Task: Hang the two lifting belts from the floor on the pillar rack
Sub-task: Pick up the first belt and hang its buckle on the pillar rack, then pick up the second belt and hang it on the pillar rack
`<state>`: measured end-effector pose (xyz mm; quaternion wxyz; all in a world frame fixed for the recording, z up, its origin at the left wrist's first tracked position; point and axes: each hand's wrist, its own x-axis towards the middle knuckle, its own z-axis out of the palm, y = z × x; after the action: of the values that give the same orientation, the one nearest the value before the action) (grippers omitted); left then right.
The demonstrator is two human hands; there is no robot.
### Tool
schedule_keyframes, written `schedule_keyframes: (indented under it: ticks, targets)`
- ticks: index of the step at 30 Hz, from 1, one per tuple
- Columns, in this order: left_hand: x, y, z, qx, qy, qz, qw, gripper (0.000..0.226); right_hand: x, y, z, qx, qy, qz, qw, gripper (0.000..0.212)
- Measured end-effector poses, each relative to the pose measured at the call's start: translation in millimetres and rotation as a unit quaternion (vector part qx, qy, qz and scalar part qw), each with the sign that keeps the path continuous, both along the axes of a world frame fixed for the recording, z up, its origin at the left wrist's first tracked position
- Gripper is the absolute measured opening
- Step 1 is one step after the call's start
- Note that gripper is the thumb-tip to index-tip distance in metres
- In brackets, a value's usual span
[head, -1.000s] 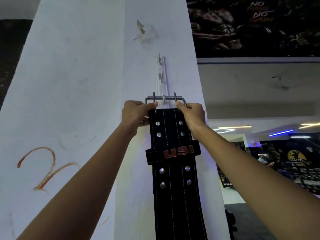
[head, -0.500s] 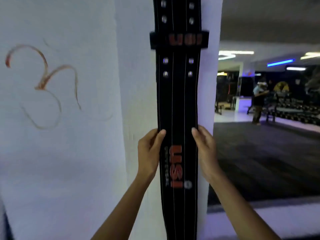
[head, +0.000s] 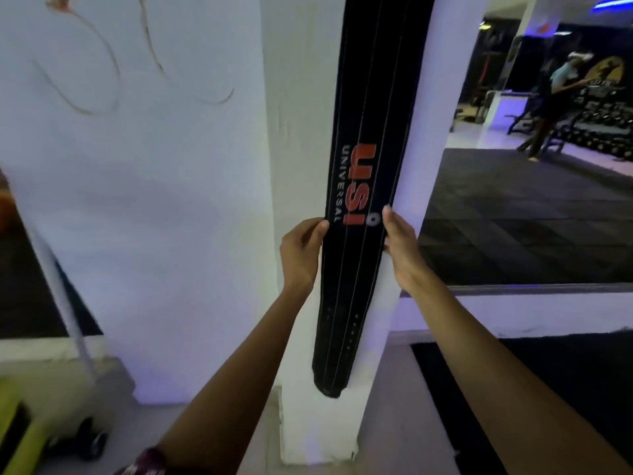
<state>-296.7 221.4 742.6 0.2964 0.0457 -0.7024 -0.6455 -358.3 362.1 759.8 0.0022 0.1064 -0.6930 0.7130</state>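
A long black lifting belt (head: 370, 97) with red "USI" lettering hangs straight down the front of the white pillar (head: 301, 80). Its top and the rack are out of frame above. The belt's rounded tail ends just above the pillar's foot. My left hand (head: 301, 255) grips the belt's left edge and my right hand (head: 399, 246) grips its right edge, both just below the lettering. No second belt is in view.
A white wall (head: 137, 166) with a brown scribble stands left of the pillar. A green-and-grey wheeled object (head: 51, 430) sits on the floor at lower left. Dark gym mats (head: 513, 217) lie to the right, with a person (head: 551, 101) by dumbbell racks far off.
My hands have slid down the hanging belt from the buckle at the rack to below the lettering. The view has tilted down, so the rack has left the frame.
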Motion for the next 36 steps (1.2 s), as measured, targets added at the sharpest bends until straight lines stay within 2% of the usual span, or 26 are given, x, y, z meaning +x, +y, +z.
schedule_keyframes:
  ticks: [3,4,7,10,12,15,20,23,27,29,31,33,36]
  targets:
    - [37.1,-9.1,-53.5,-0.011,-0.101,0.064,0.993,0.028,28.1,6.7,-52.7,0.022,-0.035,-0.024,0.999,0.023]
    - [56.2,-13.2,-77.5,0.002,-0.140,0.074,0.987,0.027,41.4,10.2,-77.7,0.055,-0.056,-0.001,0.997,0.024]
    - [125.7,-28.2,-155.6,0.048,-0.249,0.106,0.961,0.019,84.8,17.2,-151.5,0.132,-0.134,0.079,0.979,0.048]
    - [205.1,-41.9,-212.1,0.089,-0.360,0.119,0.921,0.018,133.2,5.7,-203.8,0.170,-0.191,0.118,0.959,0.047]
    - [257.5,-50.3,-235.2,0.116,-0.407,0.128,0.897,0.010,163.9,-14.3,-230.3,0.197,-0.236,0.168,0.937,0.042]
    - [326.7,-68.6,-256.1,0.123,-0.452,0.161,0.868,0.012,209.5,-54.1,-253.8,0.225,-0.310,0.263,0.885,0.038]
    - [392.9,-114.3,-286.6,0.217,-0.477,0.228,0.820,0.010,259.1,-122.0,-288.0,0.264,-0.351,0.376,0.816,0.028]
    - [400.5,-147.0,-319.3,0.270,-0.491,0.242,0.792,0.013,268.2,-158.3,-323.0,0.296,-0.378,0.371,0.795,0.027]
    - [381.6,-196.3,-384.4,0.295,-0.527,0.223,0.765,0.014,258.4,-200.4,-377.0,0.307,-0.407,0.326,0.796,0.035]
    - [359.6,-222.8,-468.1,0.302,-0.541,0.214,0.755,0.015,241.8,-228.6,-458.2,0.348,-0.396,0.333,0.782,0.035]
    - [346.0,-225.6,-487.1,0.324,-0.541,0.209,0.748,0.014,232.2,-235.4,-476.9,0.361,-0.388,0.326,0.783,0.030]
    - [316.3,-240.5,-564.8,0.345,-0.534,0.201,0.746,0.019,216.2,-259.4,-559.5,0.395,-0.344,0.319,0.790,0.025]
    - [276.2,-259.0,-730.4,0.386,-0.556,0.188,0.712,0.018,199.2,-294.3,-724.5,0.454,-0.299,0.339,0.768,0.031]
